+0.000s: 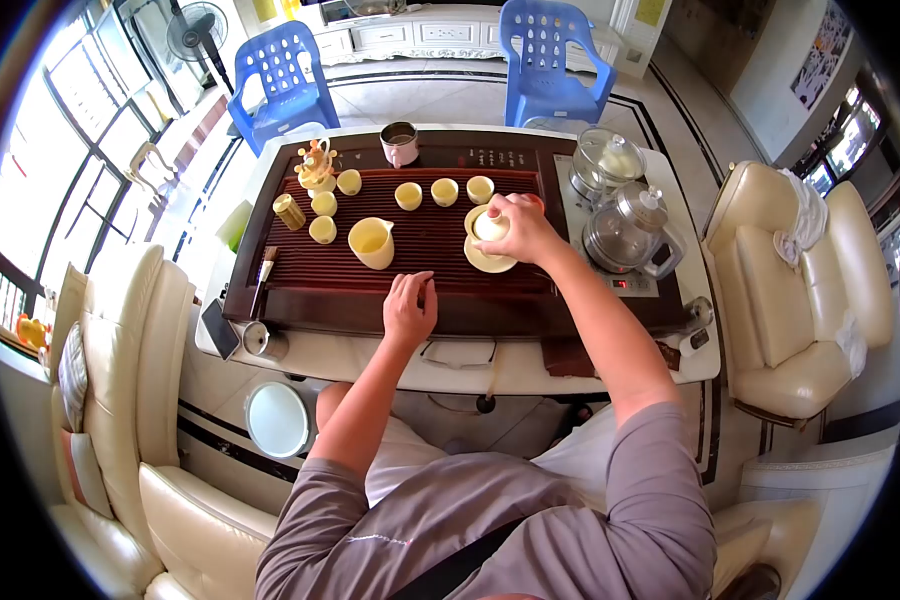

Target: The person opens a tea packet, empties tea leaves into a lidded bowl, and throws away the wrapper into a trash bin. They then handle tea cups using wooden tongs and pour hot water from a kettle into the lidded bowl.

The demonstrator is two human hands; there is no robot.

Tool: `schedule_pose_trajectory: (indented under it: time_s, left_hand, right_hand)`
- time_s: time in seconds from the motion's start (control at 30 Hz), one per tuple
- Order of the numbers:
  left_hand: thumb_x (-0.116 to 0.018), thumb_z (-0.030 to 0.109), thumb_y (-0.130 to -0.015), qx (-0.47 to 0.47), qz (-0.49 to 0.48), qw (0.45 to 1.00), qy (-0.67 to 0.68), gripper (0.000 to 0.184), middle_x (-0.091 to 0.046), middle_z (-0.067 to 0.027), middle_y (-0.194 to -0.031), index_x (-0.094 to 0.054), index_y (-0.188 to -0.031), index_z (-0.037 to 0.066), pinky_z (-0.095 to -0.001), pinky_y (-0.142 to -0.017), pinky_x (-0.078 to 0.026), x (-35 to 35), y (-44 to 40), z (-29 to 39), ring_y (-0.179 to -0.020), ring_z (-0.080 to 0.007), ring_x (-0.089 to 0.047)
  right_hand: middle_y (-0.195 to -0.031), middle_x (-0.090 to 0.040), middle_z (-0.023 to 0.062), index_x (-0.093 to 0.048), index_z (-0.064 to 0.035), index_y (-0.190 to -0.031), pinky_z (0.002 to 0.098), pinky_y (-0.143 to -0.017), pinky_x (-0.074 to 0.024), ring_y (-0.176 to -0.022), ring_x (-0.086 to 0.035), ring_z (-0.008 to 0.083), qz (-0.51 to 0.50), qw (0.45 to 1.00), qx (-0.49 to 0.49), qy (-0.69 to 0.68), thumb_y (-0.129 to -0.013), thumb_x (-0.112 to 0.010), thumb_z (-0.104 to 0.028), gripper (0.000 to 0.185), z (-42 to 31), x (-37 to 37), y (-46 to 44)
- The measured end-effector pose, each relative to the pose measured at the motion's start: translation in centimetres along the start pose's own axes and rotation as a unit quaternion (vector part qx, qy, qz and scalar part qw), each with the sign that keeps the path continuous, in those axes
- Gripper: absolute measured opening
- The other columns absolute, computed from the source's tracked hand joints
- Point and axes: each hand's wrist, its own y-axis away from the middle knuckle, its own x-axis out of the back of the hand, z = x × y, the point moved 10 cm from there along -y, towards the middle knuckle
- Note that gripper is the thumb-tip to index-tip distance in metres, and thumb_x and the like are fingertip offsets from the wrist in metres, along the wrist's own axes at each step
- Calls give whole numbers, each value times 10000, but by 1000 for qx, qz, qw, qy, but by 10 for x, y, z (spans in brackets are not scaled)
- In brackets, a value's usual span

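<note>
My right hand (528, 232) is closed over a cream gaiwan (486, 228), its fingers at the lid and knob. The gaiwan is above or on its pale saucer (491, 262); I cannot tell whether they touch. My left hand (410, 308) rests at the near edge of the dark slatted tea tray (440, 275), its fingers loosely curled with nothing visible in them. Just beyond it stands a cream pitcher (372, 243). Several small teacups, among them one teacup (408, 196), stand on the slats behind the gaiwan and to the left.
Glass kettles, one kettle (620, 235) with a handle, stand on the heating unit (632, 285) at right. A figurine (317, 165), a gold canister (289, 211) and a brush (266, 270) are at left. A phone (220, 329), a metal cup (262, 341) and glasses (458, 356) lie nearer me.
</note>
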Motion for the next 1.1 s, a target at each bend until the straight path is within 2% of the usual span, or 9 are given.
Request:
schedule_pose_trajectory:
  time_s: [0.27,0.33,0.77,0.83,0.87,0.93,0.97,1.03,1.1]
  left_hand:
    - [-641,19,-886,2,0,1000,-11,129,-618,-76,-769,-645,-1015,26,-353,-606,-492,-3,1,-2,-680,-240,-584]
    - [-641,21,-890,4,-2,1000,-14,126,-618,-75,-764,-646,-1015,28,-353,-605,-493,-4,1,-3,-681,-240,-586]
    - [-623,34,-911,12,-9,1000,-22,113,-629,-103,-785,-649,-1021,24,-356,-614,-502,-5,1,-4,-689,-250,-609]
    - [-623,35,-911,11,-9,1000,-23,114,-630,-103,-787,-650,-1022,24,-357,-618,-503,-5,1,-3,-690,-251,-610]
    - [-629,27,-904,5,-2,1000,-20,113,-618,-88,-759,-648,-1015,24,-352,-604,-494,-4,0,-2,-675,-242,-594]
    - [-635,19,-897,1,7,1000,-18,112,-606,-73,-731,-646,-1009,25,-346,-590,-486,-2,0,0,-660,-232,-579]
    - [-634,18,-897,0,8,1000,-20,113,-607,-73,-736,-645,-1010,25,-346,-592,-486,-2,0,0,-662,-232,-580]
    - [-633,17,-897,-1,9,1000,-22,114,-608,-73,-740,-645,-1010,25,-346,-594,-486,-2,0,0,-664,-231,-580]
    - [-632,15,-897,-6,8,1000,-20,115,-609,-73,-745,-643,-1012,25,-344,-593,-487,-3,0,-1,-665,-230,-580]
  right_hand:
    - [-958,-632,132,-595,-89,-943,468,-903,-443,-972,-602,341,16,999,38,14,-631,-870,-457,555,3,-7,13]
    - [-968,-621,111,-548,-89,-942,443,-914,-429,-973,-611,332,27,997,53,46,-652,-879,-439,562,-1,-5,17]
    - [-980,-638,118,-553,-101,-983,451,-902,-446,-997,-617,326,5,999,13,49,-613,-893,-491,636,-1,-4,19]
    - [-979,-639,114,-573,-91,-945,455,-895,-449,-984,-622,320,47,998,25,27,-695,-855,-469,534,-6,5,22]
    - [-979,-639,114,-573,-91,-945,455,-895,-449,-984,-622,320,46,998,26,26,-695,-855,-469,534,-5,1,22]
    - [-989,-637,111,-590,-76,-887,455,-874,-463,-970,-625,320,130,991,39,6,-795,-790,-360,359,-4,6,25]
    - [-989,-637,111,-590,-76,-887,455,-874,-463,-970,-625,320,129,991,40,5,-795,-790,-360,359,-1,2,24]
    - [-936,-644,104,-591,-64,-841,457,-833,-475,-921,-624,325,148,988,53,2,-832,-738,-213,210,-3,5,24]
    - [-903,-646,103,-588,-60,-833,455,-818,-476,-898,-621,328,139,989,45,-18,-822,-735,-176,187,-2,5,22]
